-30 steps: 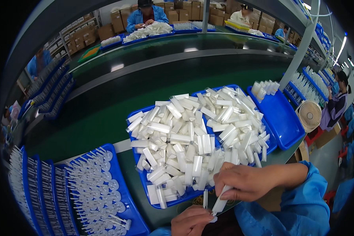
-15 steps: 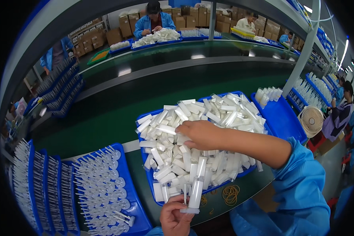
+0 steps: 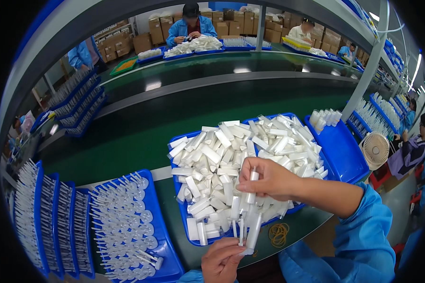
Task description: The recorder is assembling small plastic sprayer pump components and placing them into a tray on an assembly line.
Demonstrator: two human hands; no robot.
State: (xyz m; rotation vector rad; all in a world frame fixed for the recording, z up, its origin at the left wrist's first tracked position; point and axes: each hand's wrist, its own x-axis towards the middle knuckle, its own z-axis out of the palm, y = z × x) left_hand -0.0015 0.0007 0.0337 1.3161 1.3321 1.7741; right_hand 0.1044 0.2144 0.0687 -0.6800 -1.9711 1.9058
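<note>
The green worktop (image 3: 127,141) is running across the whole view, and the blue tray (image 3: 193,236) heaped with white tubes (image 3: 231,155) is sitting at its near edge. To the left, another blue tray of white pump parts (image 3: 123,212) is lying beside it; to the right, a shallower blue tray (image 3: 340,151) is carrying a few white caps. Brown cardboard boxes (image 3: 156,30) are stacked along the far wall behind the seated workers. The right hand (image 3: 269,179) is hovering over the heap, pinching one white tube (image 3: 253,181) upright between thumb and fingers. The left hand (image 3: 222,259) is closing around the bottoms of several tubes (image 3: 248,231) held as a bundle. By the look of it, gathering tubes is the step in hand; the next move calls for setting the pinched tube alongside the bundle, ends level. Yellow rubber bands (image 3: 278,233) are lying just beside the tray.
</note>
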